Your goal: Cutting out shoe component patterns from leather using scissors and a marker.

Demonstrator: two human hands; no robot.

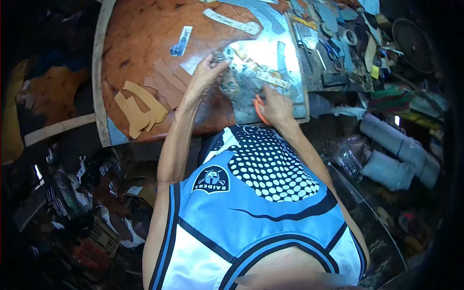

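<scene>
My left hand (207,76) is over the middle of the work table, its fingers closed around a small, dark, greyish patterned piece (220,56) that they partly hide. To its right, near the table's front edge, my right hand (277,104) is wrapped round orange-handled scissors (259,108); the blades cannot be made out. Between the hands lie a pale, round patterned scrap (229,85) and a worn yellowish strip (272,79) on the shiny metal sheet (244,107). Left of my left hand are brown leather strips (166,79) and tan leather pieces (140,110).
A large brown leather hide (130,43) covers the table's left part. Pale templates (231,22) lie farther back. On the right bench are blue-handled scissors (331,50), tape rolls (350,37) and scraps. Wrapped rolls (398,145) stand low at right; a crate (102,238) sits low at left.
</scene>
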